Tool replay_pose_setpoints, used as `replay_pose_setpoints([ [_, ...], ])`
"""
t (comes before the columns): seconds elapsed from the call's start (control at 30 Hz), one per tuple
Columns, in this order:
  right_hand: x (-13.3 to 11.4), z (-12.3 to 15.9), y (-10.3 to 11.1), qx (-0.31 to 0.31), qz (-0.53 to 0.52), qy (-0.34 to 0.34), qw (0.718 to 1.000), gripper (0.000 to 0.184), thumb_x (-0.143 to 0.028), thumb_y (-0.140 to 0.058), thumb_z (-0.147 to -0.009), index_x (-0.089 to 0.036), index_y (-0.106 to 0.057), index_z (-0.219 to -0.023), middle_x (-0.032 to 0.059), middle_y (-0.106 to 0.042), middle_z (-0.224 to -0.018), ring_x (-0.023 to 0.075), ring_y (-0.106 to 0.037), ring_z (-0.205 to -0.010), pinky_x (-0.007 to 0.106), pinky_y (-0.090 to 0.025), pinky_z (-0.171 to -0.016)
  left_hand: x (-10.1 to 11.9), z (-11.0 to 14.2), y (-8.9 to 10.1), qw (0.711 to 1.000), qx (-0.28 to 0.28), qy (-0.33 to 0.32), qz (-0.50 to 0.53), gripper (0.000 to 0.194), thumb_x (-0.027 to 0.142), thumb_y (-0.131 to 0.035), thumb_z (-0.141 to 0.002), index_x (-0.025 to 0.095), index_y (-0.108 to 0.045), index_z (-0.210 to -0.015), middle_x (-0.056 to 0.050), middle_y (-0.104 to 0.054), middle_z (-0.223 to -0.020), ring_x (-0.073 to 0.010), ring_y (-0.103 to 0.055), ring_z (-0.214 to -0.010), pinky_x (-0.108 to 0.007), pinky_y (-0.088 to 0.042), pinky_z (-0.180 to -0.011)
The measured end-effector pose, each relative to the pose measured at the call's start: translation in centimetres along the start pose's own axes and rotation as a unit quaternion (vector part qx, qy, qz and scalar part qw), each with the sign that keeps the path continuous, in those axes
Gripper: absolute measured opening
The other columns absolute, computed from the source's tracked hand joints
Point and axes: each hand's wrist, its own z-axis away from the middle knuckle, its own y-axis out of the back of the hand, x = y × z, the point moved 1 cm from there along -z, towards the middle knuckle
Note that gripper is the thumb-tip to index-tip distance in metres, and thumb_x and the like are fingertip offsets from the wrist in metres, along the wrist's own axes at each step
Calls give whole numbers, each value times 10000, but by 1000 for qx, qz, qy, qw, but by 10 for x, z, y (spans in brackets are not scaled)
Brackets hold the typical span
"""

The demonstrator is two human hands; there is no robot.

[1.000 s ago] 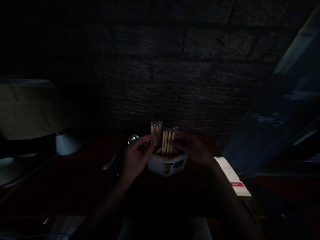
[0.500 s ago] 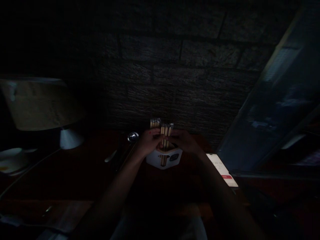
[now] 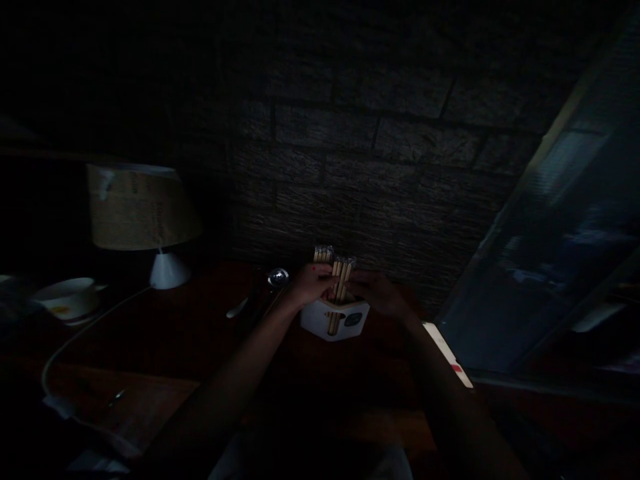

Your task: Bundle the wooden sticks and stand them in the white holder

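Note:
In the dim light, a white holder box (image 3: 314,321) with cut-out openings stands on the dark tabletop. A front bundle of chopsticks (image 3: 342,275) in clear wrapping rises from it, its lower part visible through the box's front opening. My left hand (image 3: 313,283) is closed around this bundle from the left. From the other side, the fingers of my right hand (image 3: 377,291) are bent against the same chopsticks; their tips are dark and hard to see. A second wrapped bundle of chopsticks (image 3: 323,253) stands just behind my left hand.
Left of the box lie a shiny metal ladle (image 3: 278,277) and a pale spoon (image 3: 237,309). Farther left are a lamp (image 3: 143,207), its white cord (image 3: 97,323) and a white bowl (image 3: 73,299). A lit phone (image 3: 447,353) lies beside my right forearm. A brick wall (image 3: 325,133) rises behind.
The view has swung left, so the lamp, bowl and box appear farther right. My right fingers have shifted slightly at the bundle, and my right forearm now covers more of the phone.

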Motion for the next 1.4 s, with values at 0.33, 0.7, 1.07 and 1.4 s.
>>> replay_pose_setpoints([
  [0.33, -1, -9, -3, 10, 37, 6, 999, 275, -342, -605, -791, -145, -729, -937, 77, -740, -941, 219, -657, -855, 340, -482, -801, 2, -4, 4, 999, -10, 32, 22, 98, 148, -742, -729, 104, -655, -735, 40, -598, -524, -82, -557, -411, -181, -402, -405],
  [0.7, 7, -13, -4, 17, -7, -8, 1000, 216, -298, -629, -770, -152, -718, -903, 56, -733, -887, 185, -644, -779, 291, -489, -716, 7, -12, 12, 996, -36, 86, 13, 31, 108, -703, -757, 82, -688, -763, -24, -671, -610, -103, -635, -492, -177, -422, -450],
  [1.07, 12, -16, -5, 11, -37, 7, 999, 217, -240, -647, -763, -145, -720, -945, 85, -742, -963, 203, -675, -875, 324, -502, -803, -2, 2, 15, 998, 36, 34, -41, 142, 146, -662, -824, 73, -656, -945, 15, -622, -573, -91, -588, -411, -166, -371, -359],
  [1.4, 9, -20, -8, 11, -18, 18, 1000, 192, -224, -664, -749, -165, -735, -918, 70, -750, -965, 218, -679, -891, 357, -500, -845, -4, -1, 15, 997, -15, 8, -71, 39, 102, -628, -831, 84, -661, -840, 37, -593, -536, -73, -552, -362, -157, -317, -330],
])
